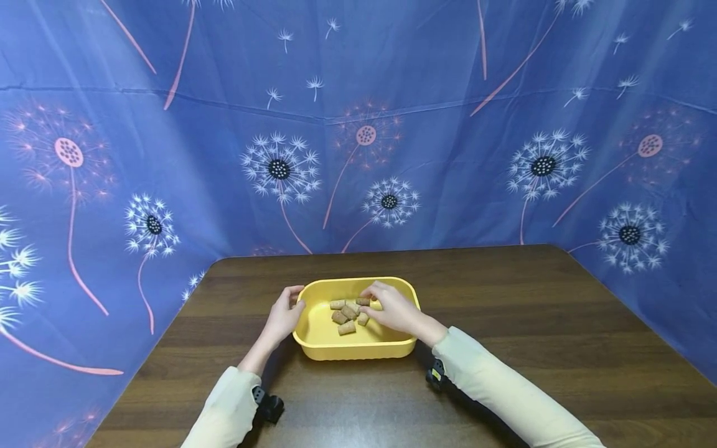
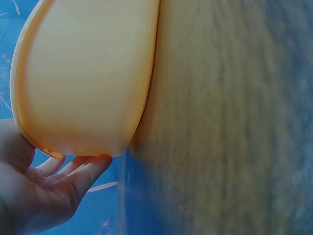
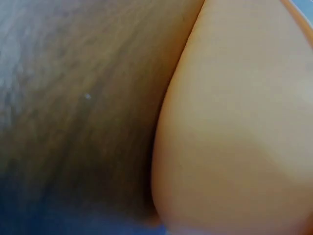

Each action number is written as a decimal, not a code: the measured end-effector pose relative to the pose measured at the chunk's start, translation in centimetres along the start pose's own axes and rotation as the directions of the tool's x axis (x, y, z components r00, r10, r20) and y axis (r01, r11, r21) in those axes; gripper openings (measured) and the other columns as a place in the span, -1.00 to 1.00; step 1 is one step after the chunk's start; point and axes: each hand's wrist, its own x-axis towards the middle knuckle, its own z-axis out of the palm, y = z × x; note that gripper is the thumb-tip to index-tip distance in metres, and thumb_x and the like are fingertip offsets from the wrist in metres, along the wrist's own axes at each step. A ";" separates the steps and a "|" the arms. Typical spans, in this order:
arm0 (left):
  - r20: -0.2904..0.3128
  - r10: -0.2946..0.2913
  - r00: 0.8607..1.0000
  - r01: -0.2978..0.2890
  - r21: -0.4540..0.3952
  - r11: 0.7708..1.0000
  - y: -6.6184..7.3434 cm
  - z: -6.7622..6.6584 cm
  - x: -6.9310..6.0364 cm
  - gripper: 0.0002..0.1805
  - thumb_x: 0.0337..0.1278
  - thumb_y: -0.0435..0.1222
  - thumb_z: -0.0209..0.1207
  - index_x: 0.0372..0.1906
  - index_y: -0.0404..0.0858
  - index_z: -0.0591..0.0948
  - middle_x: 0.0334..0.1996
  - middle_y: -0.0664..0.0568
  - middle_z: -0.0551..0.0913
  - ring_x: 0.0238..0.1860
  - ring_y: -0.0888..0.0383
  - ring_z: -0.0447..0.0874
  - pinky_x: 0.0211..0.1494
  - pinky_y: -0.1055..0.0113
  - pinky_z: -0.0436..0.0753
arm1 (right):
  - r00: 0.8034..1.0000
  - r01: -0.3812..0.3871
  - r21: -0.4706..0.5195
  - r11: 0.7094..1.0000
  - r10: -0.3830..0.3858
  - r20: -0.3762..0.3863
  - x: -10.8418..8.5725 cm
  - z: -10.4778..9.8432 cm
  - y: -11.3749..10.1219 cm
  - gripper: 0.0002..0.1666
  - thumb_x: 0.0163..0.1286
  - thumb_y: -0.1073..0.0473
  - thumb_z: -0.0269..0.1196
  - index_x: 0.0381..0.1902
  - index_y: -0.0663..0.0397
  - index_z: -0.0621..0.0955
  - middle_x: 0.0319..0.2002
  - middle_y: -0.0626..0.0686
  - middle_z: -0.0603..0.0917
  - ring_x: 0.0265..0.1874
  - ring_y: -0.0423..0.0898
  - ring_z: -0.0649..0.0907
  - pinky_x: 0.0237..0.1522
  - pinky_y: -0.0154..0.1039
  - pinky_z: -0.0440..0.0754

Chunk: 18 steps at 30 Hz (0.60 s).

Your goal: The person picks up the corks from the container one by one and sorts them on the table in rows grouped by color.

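A yellow plastic tub [image 1: 353, 353] with rounded corners stands on the table. Several light brown corks [image 1: 346, 328] lie loosely grouped on its floor. At the tub's left end, my left hand [image 1: 284, 314] holds the rim, thumb at the edge and fingers against the outer wall; the left wrist view shows this hand [image 2: 54, 188] too. Over the tub's right side reaches my right hand [image 1: 392, 308], thumb and fingers around a darker cork [image 1: 363, 302]. Whether they pinch it cannot be told. In the right wrist view only the tub's outer wall [image 3: 230, 122] shows, with the hand hidden.
The dark wooden table [image 1: 504, 292] extends around the tub on all sides. Behind it hangs a blue cloth [image 1: 448, 205] with dandelion prints. A small black camera [image 1: 271, 407] sits on the left wrist, another camera [image 1: 435, 375] on the right.
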 end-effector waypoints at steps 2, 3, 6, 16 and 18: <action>0.002 -0.004 1.000 0.004 0.003 1.000 0.1 0.0 0.0 -0.58 0.27 -0.38 -0.01 0.22 -0.34 0.36 0.04 -0.29 0.54 -0.01 -0.10 0.53 -0.04 0.15 0.56 | 1.000 -0.011 -0.003 1.000 0.011 0.015 0.0 0.1 0.0 -0.69 0.22 0.12 0.29 -0.14 0.19 0.61 -0.22 0.06 0.63 -0.22 -0.01 0.63 -0.15 -0.19 0.59; 0.003 -0.003 1.000 0.003 0.002 1.000 0.1 0.0 -0.1 -0.58 0.27 -0.39 -0.01 0.22 -0.35 0.36 0.03 -0.29 0.54 -0.01 -0.11 0.53 -0.04 0.15 0.56 | 1.000 -0.018 -0.004 1.000 0.018 0.023 -0.1 0.2 0.0 -0.70 0.22 0.11 0.29 -0.14 0.18 0.61 -0.22 0.06 0.63 -0.22 -0.02 0.63 -0.15 -0.18 0.59; 0.005 -0.008 1.000 0.008 0.003 1.000 0.1 0.0 -0.1 -0.58 0.26 -0.39 0.00 0.22 -0.35 0.36 0.02 -0.29 0.55 -0.01 -0.10 0.54 -0.03 0.14 0.55 | 0.999 -0.033 -0.012 0.999 0.034 0.034 -0.1 0.4 0.0 -0.71 0.22 0.10 0.29 -0.16 0.15 0.62 -0.24 0.03 0.62 -0.23 -0.07 0.62 -0.17 -0.20 0.59; -0.018 0.010 1.000 -0.009 0.024 1.000 0.4 0.0 0.0 -0.61 0.23 -0.39 0.00 0.16 -0.37 0.39 0.04 -0.33 0.54 0.03 -0.14 0.51 0.11 0.01 0.47 | 0.991 -0.057 -0.032 0.998 0.061 0.122 -0.2 0.7 0.0 -0.58 0.14 0.00 0.36 -0.16 0.19 0.61 -0.24 0.03 0.62 -0.26 -0.10 0.62 -0.18 -0.23 0.58; -0.025 0.015 1.000 -0.014 0.031 0.999 0.4 0.1 0.0 -0.62 0.23 -0.40 0.01 0.15 -0.37 0.39 0.03 -0.34 0.55 0.01 -0.14 0.51 0.09 0.02 0.48 | 0.990 -0.067 -0.036 0.997 0.071 0.123 -0.2 0.7 -0.1 -0.56 0.13 -0.01 0.37 -0.16 0.19 0.61 -0.25 0.02 0.62 -0.27 -0.10 0.62 -0.18 -0.22 0.58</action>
